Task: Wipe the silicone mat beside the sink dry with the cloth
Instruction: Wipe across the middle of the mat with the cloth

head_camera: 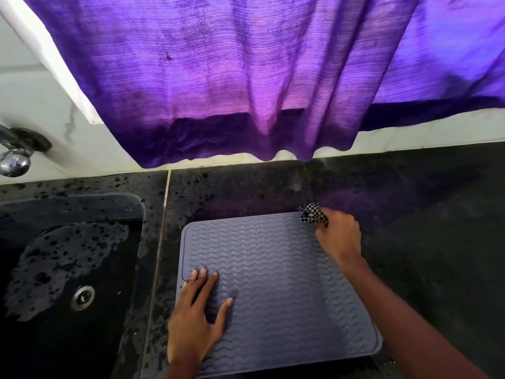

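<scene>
Head view: curtain [232,77] overhangs counter [423,228] behind mat [273,269] and cloth [311,213].

Home kitchen, sink corner.
Black speckled stone tabletop [410,214], sunken sink [68,269], wall tap [15,157], purple curtain [232,77].

The left hand [195,314] presses flat on the grey silicone mat [276,283] near the sink [68,269], while the right hand [338,236] grips a checkered cloth [311,213] at the mat's far right corner.
</scene>
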`<act>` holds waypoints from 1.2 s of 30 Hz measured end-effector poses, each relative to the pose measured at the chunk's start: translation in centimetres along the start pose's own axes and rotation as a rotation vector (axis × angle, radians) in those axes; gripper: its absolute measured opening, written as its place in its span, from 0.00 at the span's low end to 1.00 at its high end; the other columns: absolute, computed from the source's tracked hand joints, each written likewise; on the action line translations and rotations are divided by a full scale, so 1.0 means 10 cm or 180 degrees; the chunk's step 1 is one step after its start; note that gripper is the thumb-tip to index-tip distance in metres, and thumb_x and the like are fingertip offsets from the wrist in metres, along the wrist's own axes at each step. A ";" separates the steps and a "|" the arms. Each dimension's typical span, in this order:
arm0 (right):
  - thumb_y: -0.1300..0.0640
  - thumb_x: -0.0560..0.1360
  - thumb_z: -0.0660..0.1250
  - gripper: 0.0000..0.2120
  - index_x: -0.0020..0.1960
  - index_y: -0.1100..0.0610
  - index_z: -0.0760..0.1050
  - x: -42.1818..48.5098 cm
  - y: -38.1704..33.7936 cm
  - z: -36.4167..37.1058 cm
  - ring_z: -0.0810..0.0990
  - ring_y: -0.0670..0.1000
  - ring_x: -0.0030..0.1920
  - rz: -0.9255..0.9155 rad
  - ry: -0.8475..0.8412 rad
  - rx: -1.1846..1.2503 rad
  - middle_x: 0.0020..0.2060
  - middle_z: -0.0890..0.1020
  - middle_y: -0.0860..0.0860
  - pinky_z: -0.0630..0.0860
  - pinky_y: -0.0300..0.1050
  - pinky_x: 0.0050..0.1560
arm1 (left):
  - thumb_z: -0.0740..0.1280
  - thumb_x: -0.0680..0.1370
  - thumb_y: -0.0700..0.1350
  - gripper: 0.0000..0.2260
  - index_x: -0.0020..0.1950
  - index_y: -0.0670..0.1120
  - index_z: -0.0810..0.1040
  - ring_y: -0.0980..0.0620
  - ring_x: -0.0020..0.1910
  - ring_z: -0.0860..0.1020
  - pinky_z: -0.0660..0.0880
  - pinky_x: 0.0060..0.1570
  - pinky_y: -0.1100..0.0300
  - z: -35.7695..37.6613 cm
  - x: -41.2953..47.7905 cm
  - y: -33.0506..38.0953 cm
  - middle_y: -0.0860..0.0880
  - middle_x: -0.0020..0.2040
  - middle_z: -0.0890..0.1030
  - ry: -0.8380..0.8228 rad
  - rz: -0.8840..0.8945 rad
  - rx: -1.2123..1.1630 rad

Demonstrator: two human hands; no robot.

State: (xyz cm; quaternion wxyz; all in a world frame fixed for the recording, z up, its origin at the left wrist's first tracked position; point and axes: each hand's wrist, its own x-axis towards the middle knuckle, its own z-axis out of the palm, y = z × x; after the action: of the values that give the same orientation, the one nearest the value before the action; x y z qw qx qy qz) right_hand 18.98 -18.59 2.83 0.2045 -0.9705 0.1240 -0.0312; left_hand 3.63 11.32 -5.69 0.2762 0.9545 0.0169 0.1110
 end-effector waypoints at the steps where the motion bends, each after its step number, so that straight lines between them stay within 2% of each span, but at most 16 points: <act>1: 0.63 0.69 0.67 0.12 0.51 0.55 0.81 0.00 -0.02 0.00 0.81 0.64 0.44 0.0006 0.0050 -0.0065 0.42 0.84 0.58 0.79 0.54 0.42 | 0.63 0.75 0.67 0.29 0.70 0.52 0.77 0.53 0.74 0.69 0.77 0.63 0.45 0.00 0.00 0.00 0.52 0.72 0.74 -0.0002 -0.0001 0.0005; 5: 0.65 0.68 0.66 0.08 0.46 0.60 0.80 -0.03 -0.14 0.19 0.81 0.62 0.43 -0.0020 0.0204 -0.0114 0.40 0.81 0.58 0.78 0.52 0.42 | 0.63 0.75 0.67 0.30 0.70 0.51 0.77 0.54 0.75 0.68 0.76 0.64 0.48 -0.01 0.01 0.03 0.52 0.72 0.74 -0.0033 -0.0016 0.0036; 11: 0.59 0.69 0.70 0.09 0.49 0.57 0.82 -0.19 -0.45 0.34 0.82 0.60 0.44 -0.0142 -0.0019 0.0016 0.41 0.84 0.57 0.77 0.49 0.45 | 0.63 0.75 0.67 0.30 0.71 0.53 0.77 0.55 0.75 0.66 0.74 0.67 0.49 -0.04 0.01 0.04 0.53 0.73 0.73 -0.0072 -0.0035 0.0037; 15: 0.58 0.70 0.69 0.05 0.40 0.59 0.82 -0.01 -0.33 0.19 0.82 0.58 0.39 0.0082 -0.0222 0.0480 0.33 0.83 0.56 0.71 0.46 0.37 | 0.63 0.75 0.67 0.29 0.71 0.52 0.77 0.55 0.75 0.67 0.73 0.68 0.49 -0.03 0.01 0.04 0.52 0.73 0.74 -0.0051 -0.0024 -0.0009; 18: 0.60 0.69 0.69 0.05 0.36 0.60 0.79 0.01 -0.28 0.17 0.80 0.60 0.36 0.0054 -0.0053 0.0455 0.30 0.81 0.57 0.68 0.45 0.34 | 0.63 0.76 0.67 0.29 0.71 0.52 0.77 0.54 0.75 0.66 0.71 0.70 0.52 -0.01 0.01 0.02 0.52 0.73 0.74 -0.0071 0.0003 0.0002; 23: 0.60 0.67 0.70 0.02 0.38 0.59 0.80 -0.14 -0.44 0.36 0.81 0.61 0.36 0.0173 0.0056 0.0656 0.31 0.82 0.57 0.75 0.49 0.39 | 0.63 0.77 0.66 0.29 0.72 0.50 0.76 0.52 0.76 0.67 0.63 0.74 0.56 0.02 0.01 -0.03 0.51 0.73 0.73 -0.0085 0.0069 -0.0001; 28: 0.58 0.70 0.69 0.05 0.43 0.58 0.82 -0.28 -0.69 0.46 0.82 0.57 0.39 0.0195 -0.0013 0.0804 0.35 0.84 0.54 0.70 0.42 0.39 | 0.65 0.76 0.65 0.29 0.72 0.50 0.76 0.53 0.76 0.67 0.66 0.73 0.51 0.04 0.01 -0.05 0.50 0.73 0.73 -0.0092 0.0082 -0.0022; 32: 0.55 0.70 0.71 0.07 0.45 0.58 0.83 -0.33 -0.90 0.54 0.82 0.54 0.39 0.0198 -0.0295 0.1040 0.35 0.85 0.53 0.67 0.42 0.36 | 0.64 0.76 0.66 0.29 0.72 0.51 0.76 0.54 0.76 0.66 0.69 0.72 0.50 0.02 0.01 -0.04 0.52 0.74 0.73 -0.0129 0.0038 -0.0021; 34: 0.52 0.69 0.73 0.08 0.45 0.56 0.84 -0.21 -0.84 0.49 0.83 0.51 0.41 0.0444 -0.0583 0.1292 0.36 0.85 0.51 0.72 0.42 0.38 | 0.63 0.76 0.66 0.29 0.72 0.51 0.76 0.53 0.76 0.66 0.69 0.71 0.50 0.01 0.00 -0.04 0.52 0.74 0.73 -0.0126 0.0016 -0.0030; 36: 0.52 0.69 0.73 0.09 0.45 0.55 0.84 -0.09 -0.72 0.38 0.82 0.50 0.42 0.0659 -0.0616 0.1464 0.37 0.85 0.50 0.76 0.45 0.42 | 0.63 0.76 0.66 0.30 0.72 0.51 0.76 0.53 0.76 0.66 0.69 0.71 0.51 0.00 0.01 -0.04 0.51 0.74 0.73 -0.0114 0.0006 -0.0010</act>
State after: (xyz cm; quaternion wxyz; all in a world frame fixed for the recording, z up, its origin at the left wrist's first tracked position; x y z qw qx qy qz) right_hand 20.14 -10.53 2.29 0.4326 -0.8792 0.1921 0.0554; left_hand 3.70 11.61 -5.91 0.2778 0.9559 0.0110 0.0942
